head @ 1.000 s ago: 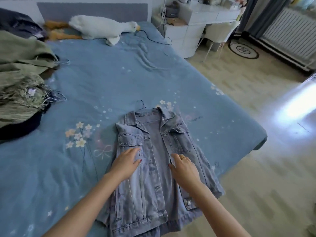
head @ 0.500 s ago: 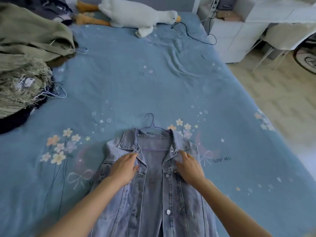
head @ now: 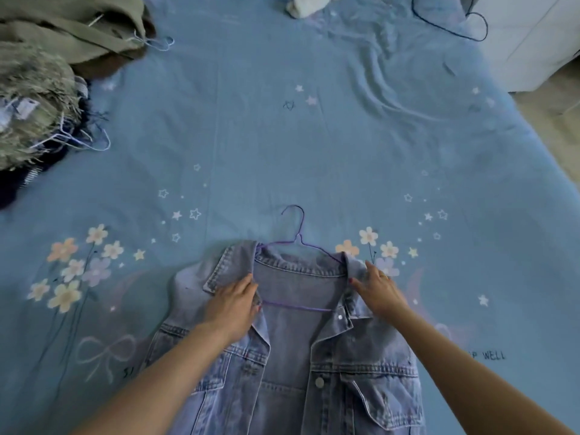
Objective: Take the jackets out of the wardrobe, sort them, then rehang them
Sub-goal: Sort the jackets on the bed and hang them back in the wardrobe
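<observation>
The blue bedspread (head: 282, 136), printed with small stars, pastel flowers and a bow, filled nearly the whole view, with a strip of pale floor and a white cabinet (head: 539, 45) at the upper right. You had the denim jacket (head: 292, 356) spread front-up on the near part of the bed, its collar toward the far side. It was a light, washed blue with a faint violet cast, silver snap buttons down the placket and a flapped chest pocket on each side (the one on your right showed most clearly). The front lay open, and a thin purple wire hanger (head: 296, 243) sat inside it, its hook lying flat on the cover just beyond the collar and its lower bar crossing the opening.

Your left hand (head: 232, 304) rested on the left collar and lapel, fingers pointing forward and pressed to the cloth; whether the thumb was tucked under the edge I could not tell. Your right hand (head: 378, 288) lay on the right collar point, fingers fairly straight, a ring on one finger.

At the far left, an olive jacket (head: 62, 29) and a shaggy grey-green garment (head: 34, 102) lay heaped with hanger hooks poking out.
</observation>
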